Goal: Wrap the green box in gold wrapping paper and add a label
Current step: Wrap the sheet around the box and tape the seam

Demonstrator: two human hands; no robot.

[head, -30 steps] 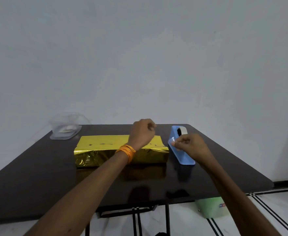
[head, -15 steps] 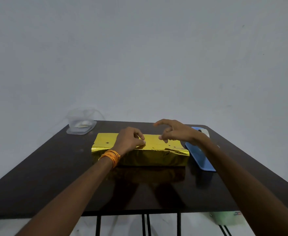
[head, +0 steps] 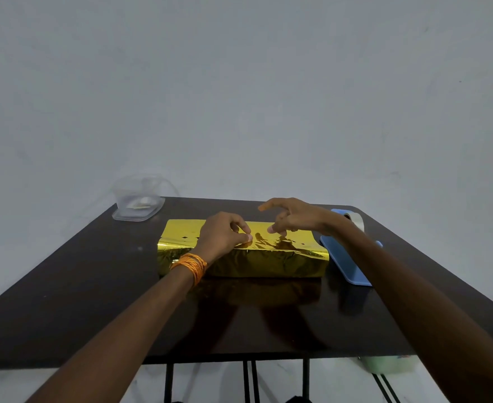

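The box wrapped in gold wrapping paper [head: 268, 263] lies in the middle of the dark table [head: 94, 301]; no green shows. My left hand [head: 225, 237], with orange threads on the wrist, rests on the box top. Its fingers are curled, and thumb and forefinger pinch the paper at the seam. My right hand [head: 292, 219] hovers just above the right half of the top. Its thumb and a finger are pinched together as if on a small clear strip of tape, and the forefinger sticks out. The tape itself is barely visible.
A blue tape dispenser [head: 347, 263] with a clear tape roll lies right of the box, partly under my right forearm. A clear plastic container [head: 139, 199] stands at the table's back left corner. A pale green object [head: 388, 365] sits on the floor below the table's right edge.
My right hand left the tape dispenser and came over the box top. My left hand stayed on the box, shifting slightly with its fingertips at the seam.
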